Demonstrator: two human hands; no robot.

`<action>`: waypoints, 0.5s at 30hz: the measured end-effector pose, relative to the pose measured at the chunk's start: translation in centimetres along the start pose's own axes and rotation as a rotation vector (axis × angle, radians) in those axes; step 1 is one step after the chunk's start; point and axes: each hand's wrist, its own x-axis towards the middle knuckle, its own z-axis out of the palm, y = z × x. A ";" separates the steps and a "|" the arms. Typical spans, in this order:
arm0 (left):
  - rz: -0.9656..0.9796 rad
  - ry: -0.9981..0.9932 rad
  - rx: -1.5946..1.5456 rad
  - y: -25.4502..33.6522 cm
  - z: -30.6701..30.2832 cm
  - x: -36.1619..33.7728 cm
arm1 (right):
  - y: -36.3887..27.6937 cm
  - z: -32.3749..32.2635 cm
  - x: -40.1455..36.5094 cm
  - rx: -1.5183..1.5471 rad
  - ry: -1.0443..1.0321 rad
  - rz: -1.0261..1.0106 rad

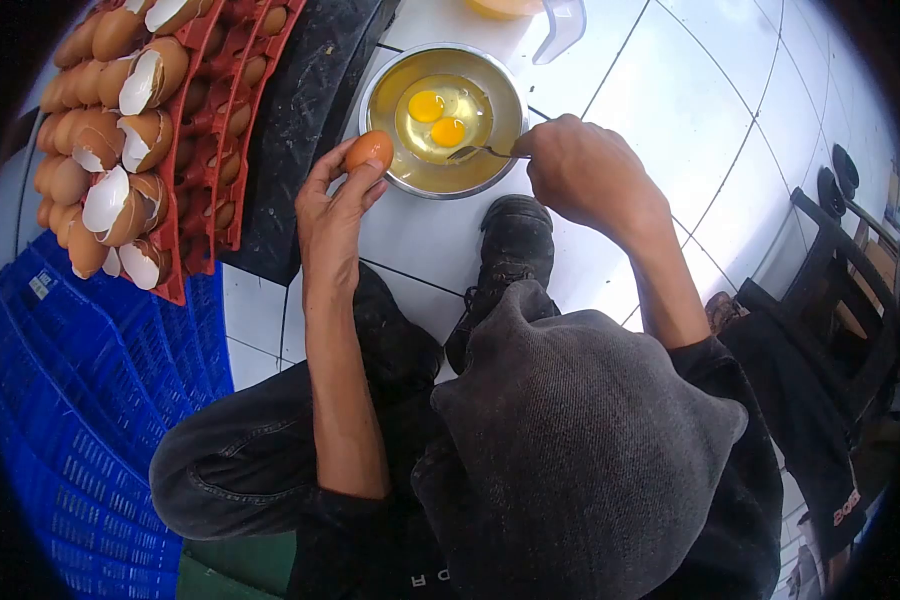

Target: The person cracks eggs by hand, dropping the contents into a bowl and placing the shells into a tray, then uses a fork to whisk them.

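Observation:
A brown egg (370,150) is pinched between the thumb and fingers of my left hand (332,205), at the left rim of a steel bowl (513,110). Its shell looks whole from this side. Inside the bowl lie two yolks, one yolk (426,106) a little above the other yolk (448,131), in clear egg white. My right hand (585,170) is closed round the handle of a spoon (482,151), whose end reaches over the bowl's right rim toward the lower yolk.
Red egg trays (198,130) with whole eggs and broken shells (113,205) stand at upper left, beside a black ledge (295,130). Below them is a blue plastic crate (90,400). A clear jug handle (562,28) shows at the top. My black boot (515,240) rests on white tiles; a dark chair (840,270) is at right.

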 end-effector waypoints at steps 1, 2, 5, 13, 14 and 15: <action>0.000 -0.004 -0.002 0.0 -0.1 0.0 | 0.0 0.1 0.1 0.002 0.002 -0.004; 0.000 -0.008 -0.005 0.0 -0.1 0.0 | 0.1 0.2 0.2 0.004 0.004 -0.008; 0.008 -0.010 -0.003 -0.1 -0.1 0.1 | 0.4 1.2 0.7 0.005 0.031 -0.007; 0.004 -0.018 0.064 -0.1 -0.1 0.0 | 0.6 1.8 1.4 0.011 0.038 -0.009; 0.003 -0.019 0.068 0.0 -0.1 0.0 | 0.5 1.6 1.4 0.009 0.024 -0.005; 0.002 -0.019 0.073 0.0 -0.2 0.0 | 0.4 1.5 1.4 0.008 0.010 -0.002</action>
